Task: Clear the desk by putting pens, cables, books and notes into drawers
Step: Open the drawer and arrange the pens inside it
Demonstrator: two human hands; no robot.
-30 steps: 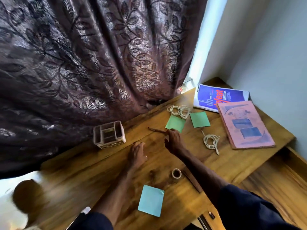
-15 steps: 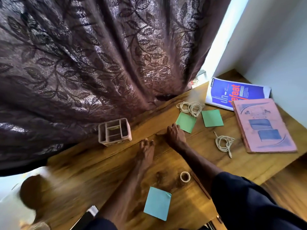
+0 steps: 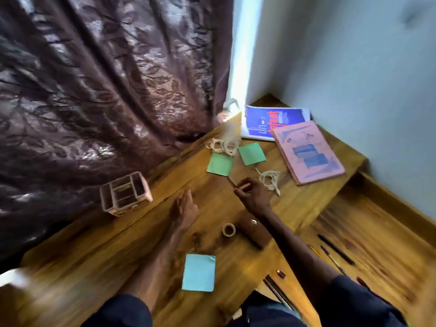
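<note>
My right hand (image 3: 252, 197) pinches a thin brown pen (image 3: 232, 181) and holds it just above the wooden desk (image 3: 118, 251). My left hand (image 3: 185, 210) rests flat on the desk, fingers straight. Two green notes (image 3: 220, 164) (image 3: 251, 153) lie beyond my right hand, between two coiled white cables (image 3: 223, 145) (image 3: 270, 180). A blue note (image 3: 199, 272) lies near me. A blue book (image 3: 271, 121) and a pink book (image 3: 309, 153) sit at the far right corner. Several pens (image 3: 335, 250) lie in an open drawer (image 3: 377, 244) at the lower right.
An empty pink desk organiser (image 3: 125, 193) stands at the back left by a dark patterned curtain (image 3: 106, 90). A tape roll (image 3: 228, 230) and a brown case (image 3: 253, 230) lie under my right forearm. A pale wall borders the desk on the right.
My right hand has picked the brown pen up off the desk and drawn back to the right with it. The left hand has stayed flat. The view has swung, showing the drawer.
</note>
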